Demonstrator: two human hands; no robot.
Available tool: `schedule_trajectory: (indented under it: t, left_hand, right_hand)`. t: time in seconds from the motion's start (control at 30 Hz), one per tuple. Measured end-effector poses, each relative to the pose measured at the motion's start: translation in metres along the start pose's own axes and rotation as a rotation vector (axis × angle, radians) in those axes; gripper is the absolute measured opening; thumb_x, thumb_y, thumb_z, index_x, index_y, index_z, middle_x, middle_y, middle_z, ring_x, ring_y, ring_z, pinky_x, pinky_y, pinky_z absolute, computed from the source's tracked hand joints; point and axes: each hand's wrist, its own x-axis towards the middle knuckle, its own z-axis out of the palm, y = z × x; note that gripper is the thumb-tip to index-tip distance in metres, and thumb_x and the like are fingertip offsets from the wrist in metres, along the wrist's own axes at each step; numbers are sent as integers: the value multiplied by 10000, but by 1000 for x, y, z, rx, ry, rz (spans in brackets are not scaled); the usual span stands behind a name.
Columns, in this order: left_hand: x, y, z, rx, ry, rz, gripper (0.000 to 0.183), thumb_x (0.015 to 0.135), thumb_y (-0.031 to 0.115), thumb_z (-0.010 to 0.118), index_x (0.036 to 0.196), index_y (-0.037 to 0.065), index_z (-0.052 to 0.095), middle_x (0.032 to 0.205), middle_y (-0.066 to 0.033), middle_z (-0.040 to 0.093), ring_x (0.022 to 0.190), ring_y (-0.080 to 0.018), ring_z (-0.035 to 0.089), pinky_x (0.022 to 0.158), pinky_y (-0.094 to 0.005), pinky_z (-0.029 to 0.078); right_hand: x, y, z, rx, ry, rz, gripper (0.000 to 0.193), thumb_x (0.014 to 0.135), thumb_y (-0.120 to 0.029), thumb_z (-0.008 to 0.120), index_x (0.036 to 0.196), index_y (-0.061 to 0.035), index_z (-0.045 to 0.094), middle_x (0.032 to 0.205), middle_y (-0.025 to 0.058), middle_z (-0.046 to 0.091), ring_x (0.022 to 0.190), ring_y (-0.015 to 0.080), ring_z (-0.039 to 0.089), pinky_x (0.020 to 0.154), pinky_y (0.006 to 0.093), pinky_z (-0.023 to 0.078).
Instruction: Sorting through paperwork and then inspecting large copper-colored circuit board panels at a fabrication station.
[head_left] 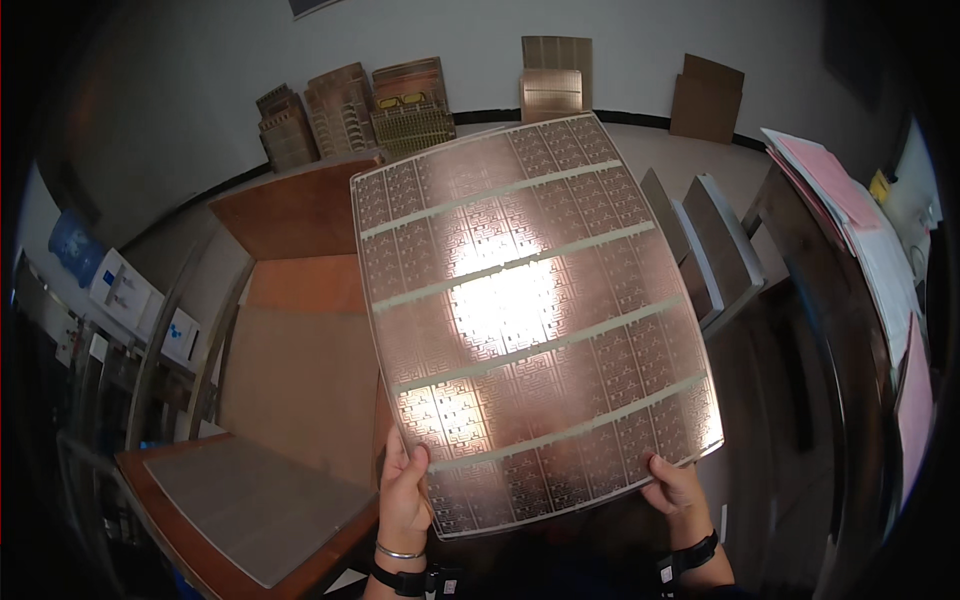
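Observation:
A large copper-coloured circuit board panel [560, 390], etched with rows of fine tracks and crossed by pale green bands, is held up tilted in front of me. My left hand [405, 480] grips its lower left edge, thumb on the face and fingers behind. At the lower right edge my right hand [672, 485] pinches the panel the same way. Bright light glares off the middle and lower left of its surface. The fingers behind the panel are mostly hidden.
On the left is an orange-brown wooden holder [300, 185] with a grey sheet [260, 510] in its near part. Several panels [410, 110] lean against the far wall. Grey boards [725, 235] stand at right, beside a stack of white and pink papers [850, 220]. A water dispenser [130, 290] stands far left.

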Motion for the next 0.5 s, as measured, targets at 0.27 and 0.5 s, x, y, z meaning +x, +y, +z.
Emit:
schedule_trajectory:
  t: [0.27, 0.5]
  left_hand:
    - [-5, -3, -18, 36, 99, -19, 487, 928, 40, 500, 1384, 46, 327, 1252, -78, 530, 1067, -144, 546, 936, -283, 442]
    - [-8, -7, -41, 140, 193, -9, 487, 931, 74, 516, 1389, 81, 348, 891, 19, 529, 690, 17, 451, 494, -94, 399]
  right_hand:
    - [-8, 14, 9, -84, 2, 77, 544, 858, -46, 613, 1338, -17, 358, 1271, 140, 489, 1175, 275, 493, 956, 454, 441]
    - [-5, 13, 32, -139, -95, 107, 538, 888, -108, 604, 1354, -46, 344, 1229, 69, 516, 1106, 170, 515, 888, 315, 465]
